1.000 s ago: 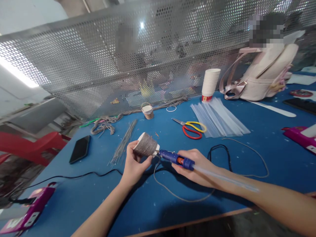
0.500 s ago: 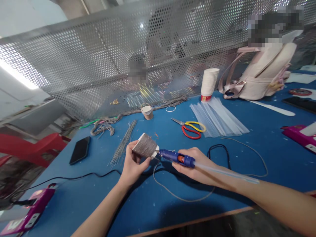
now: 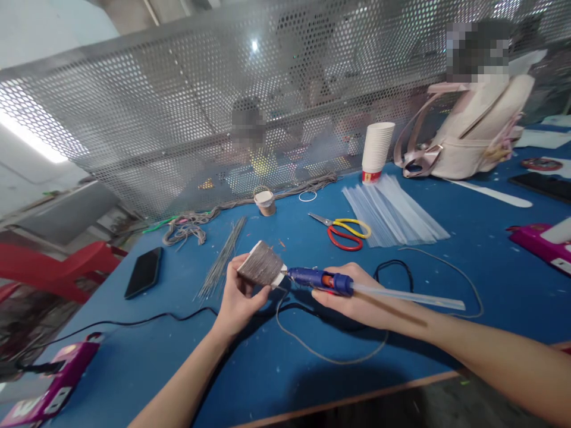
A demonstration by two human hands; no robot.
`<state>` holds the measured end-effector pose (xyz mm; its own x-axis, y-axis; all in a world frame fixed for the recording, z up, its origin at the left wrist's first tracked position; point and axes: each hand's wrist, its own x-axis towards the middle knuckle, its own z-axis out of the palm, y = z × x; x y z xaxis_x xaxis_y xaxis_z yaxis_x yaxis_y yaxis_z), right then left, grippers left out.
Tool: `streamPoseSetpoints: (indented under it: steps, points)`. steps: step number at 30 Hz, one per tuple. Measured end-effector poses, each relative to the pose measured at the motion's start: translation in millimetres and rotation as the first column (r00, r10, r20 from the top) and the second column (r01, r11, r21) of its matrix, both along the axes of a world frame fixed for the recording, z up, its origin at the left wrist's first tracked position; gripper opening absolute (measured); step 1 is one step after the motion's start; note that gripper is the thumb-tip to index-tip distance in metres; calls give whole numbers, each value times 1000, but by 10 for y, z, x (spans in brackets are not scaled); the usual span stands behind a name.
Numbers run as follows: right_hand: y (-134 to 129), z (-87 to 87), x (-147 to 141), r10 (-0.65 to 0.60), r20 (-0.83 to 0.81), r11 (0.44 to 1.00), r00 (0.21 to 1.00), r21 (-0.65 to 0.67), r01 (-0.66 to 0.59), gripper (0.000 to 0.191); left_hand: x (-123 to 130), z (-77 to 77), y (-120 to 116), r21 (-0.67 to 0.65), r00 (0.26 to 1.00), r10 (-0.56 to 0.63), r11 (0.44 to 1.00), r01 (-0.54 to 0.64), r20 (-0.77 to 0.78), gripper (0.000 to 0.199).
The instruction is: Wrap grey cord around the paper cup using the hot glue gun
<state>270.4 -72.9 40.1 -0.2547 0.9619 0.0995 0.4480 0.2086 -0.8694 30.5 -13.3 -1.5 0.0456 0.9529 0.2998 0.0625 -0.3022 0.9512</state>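
Surface point(image 3: 134, 356): blue.
Wrapped cup point(image 3: 262, 264): toward front edge, pinched by left hand point(image 3: 236, 300); probably light, crushable, best held around wide end.
Glue gun point(image 3: 310, 277): gripped by right hand point(image 3: 361, 300); probably stiff.

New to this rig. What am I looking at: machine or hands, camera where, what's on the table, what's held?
No machine: these are a person's bare hands, seen by a camera worn on the head, looking forward and down. The left hand holds a cord-wrapped cup. The right hand holds a blue glue gun, aimed at the cup's narrow end. On the blue table lie scissors, clear strips and a phone; farther back stand stacked paper cups and a backpack.
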Motion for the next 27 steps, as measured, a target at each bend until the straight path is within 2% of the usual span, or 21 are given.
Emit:
streamPoseSetpoints:
  steps: [4, 10, 18, 27]
  points:
    - [-29, -18, -38, 29, 15, 1000, 999, -6, -29, 25, 5, 5, -5, 7, 1000, 0, 1000, 0, 0, 59]
    - [-55, -99, -95, 53, 42, 995, 998, 81, -57, 25, 20, 22, -12, 12, 1000, -10, 1000, 10, -9, 57]
    - [18, -11, 0, -20, 4, 1000, 1000, -14, 20, 27, 2, 5, 6, -2, 1000, -21, 1000, 21, 2, 59]
    - [-14, -4, -8, 22, -26, 1000, 999, -19, -22, 27, -15, -15, -2, -12, 999, -47, 999, 47, 18, 59]
